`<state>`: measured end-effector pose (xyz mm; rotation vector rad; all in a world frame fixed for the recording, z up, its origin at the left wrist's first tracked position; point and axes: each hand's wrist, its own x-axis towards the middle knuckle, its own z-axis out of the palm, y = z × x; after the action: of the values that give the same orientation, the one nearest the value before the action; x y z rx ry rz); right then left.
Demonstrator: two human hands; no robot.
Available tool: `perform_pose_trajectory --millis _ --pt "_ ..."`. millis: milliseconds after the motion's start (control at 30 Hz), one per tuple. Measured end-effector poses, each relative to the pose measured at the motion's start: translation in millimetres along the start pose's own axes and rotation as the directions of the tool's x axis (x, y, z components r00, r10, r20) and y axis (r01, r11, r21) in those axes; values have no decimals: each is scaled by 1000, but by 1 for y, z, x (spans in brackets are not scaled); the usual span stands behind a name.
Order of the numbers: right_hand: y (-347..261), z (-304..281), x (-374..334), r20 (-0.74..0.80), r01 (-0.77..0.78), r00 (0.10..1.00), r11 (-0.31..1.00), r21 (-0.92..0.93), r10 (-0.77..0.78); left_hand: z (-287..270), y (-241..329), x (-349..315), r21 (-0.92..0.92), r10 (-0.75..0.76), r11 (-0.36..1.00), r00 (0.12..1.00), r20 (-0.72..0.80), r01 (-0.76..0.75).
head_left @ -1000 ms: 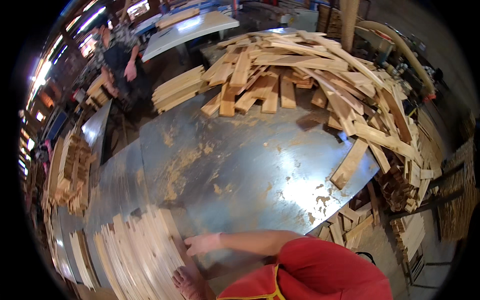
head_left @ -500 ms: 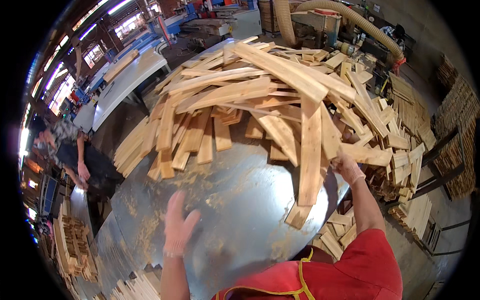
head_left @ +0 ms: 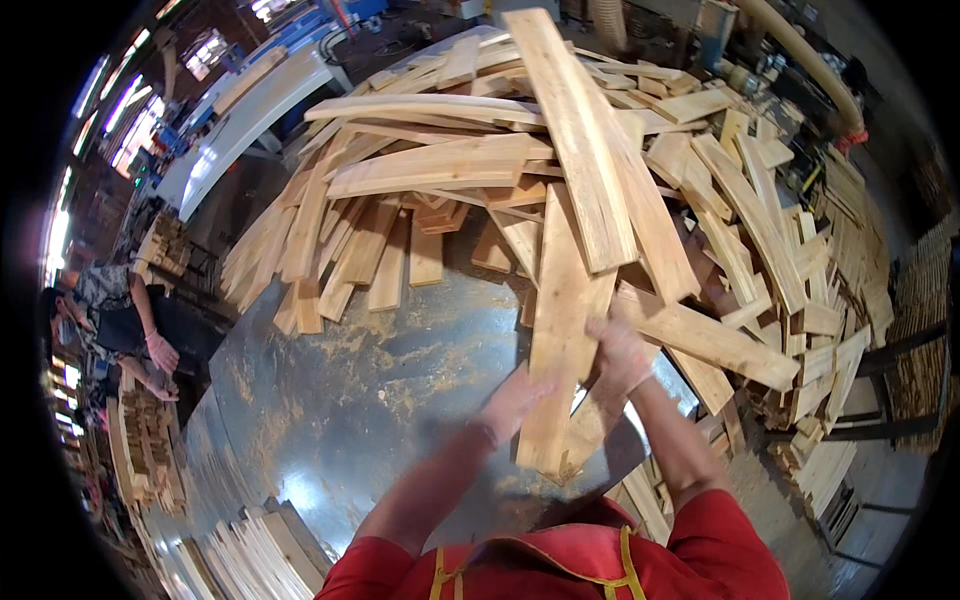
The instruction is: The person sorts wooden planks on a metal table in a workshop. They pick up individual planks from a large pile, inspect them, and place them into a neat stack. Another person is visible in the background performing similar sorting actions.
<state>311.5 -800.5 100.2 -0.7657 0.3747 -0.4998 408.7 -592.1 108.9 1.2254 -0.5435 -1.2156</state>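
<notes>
A long, pale wooden board slopes toward me off the front of a big heap of boards. My left hand, in a light glove, grips its left edge near the lower end. At its right edge, my right hand, also gloved and blurred by motion, closes on the wood; its fingertips are partly hidden. Under the lower end, another board shows between my arms. A long board lies tilted across the heap just above, and another board points right beside my right hand.
The metal table is dusted with sawdust. Stacked strips stand at its near left edge. More loose boards are heaped at the right. A person stands at the far left, near a wood stack. A white-topped bench lies beyond.
My left hand has moved right from above the table onto the board's edge. My right hand has shifted left along the boards. The upper long boards have swung to point more toward me.
</notes>
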Motion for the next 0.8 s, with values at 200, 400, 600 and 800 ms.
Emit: perform_pose_trajectory --millis 200,400,600,800 --pt "111 76 -136 91 -272 957 961 -51 275 -68 -47 -179 98 -193 975 978 -75 200" --pt "245 139 -249 115 -529 795 773 -350 596 -78 -119 -411 408 -144 828 848 -510 386" --pt "328 239 -362 230 -124 617 381 -916 752 -96 -75 -519 223 7 770 341 -940 598" --pt "366 305 -401 331 197 268 285 -938 905 -132 -114 -566 37 -7 719 60 -998 694"
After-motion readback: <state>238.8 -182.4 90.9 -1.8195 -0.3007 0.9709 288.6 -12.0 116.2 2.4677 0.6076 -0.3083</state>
